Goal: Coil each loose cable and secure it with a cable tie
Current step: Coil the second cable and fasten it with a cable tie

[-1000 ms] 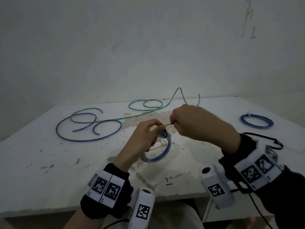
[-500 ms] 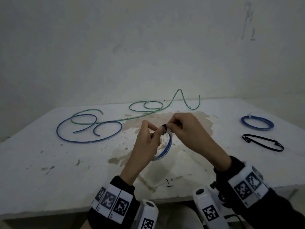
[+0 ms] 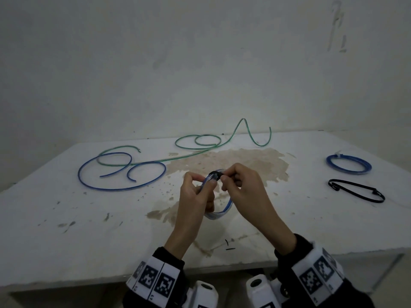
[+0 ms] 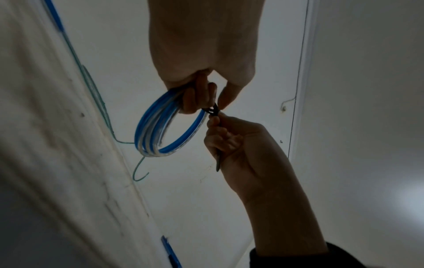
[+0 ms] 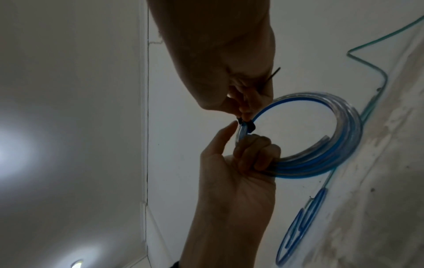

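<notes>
1. Head view: the left hand (image 3: 195, 194) is curled round a blue coil (image 3: 219, 213), holding it above the table (image 3: 66, 230), near its middle over a brown stain. The right hand (image 3: 242, 185) pinches the black cable tie (image 3: 215, 174) at the top of the coil, just beside the left fingertips. A loose blue cable (image 3: 121, 174) and a loose green cable (image 3: 200, 143) lie far left, well apart from both hands. A tied blue coil (image 3: 348, 164) and spare ties (image 3: 355, 192) lie at the right.

2. Left wrist view: the left fingers (image 4: 197, 98) close on the bunched turns; the tie head (image 4: 212, 110) sits on the coil just beside them. The right hand (image 4: 238, 145) grips the tie's tail, which runs through the fist and shows below it.

3. Right wrist view: one cable end (image 5: 324, 138) stands free inside the ring.

4. Risk, as judged: the tie looks not fully cinched. If the left grip relaxes, the stiff turns could spring apart and the free end escape. A pull off-line may drag the tie along the coil or snatch the coil from the hand.
</notes>
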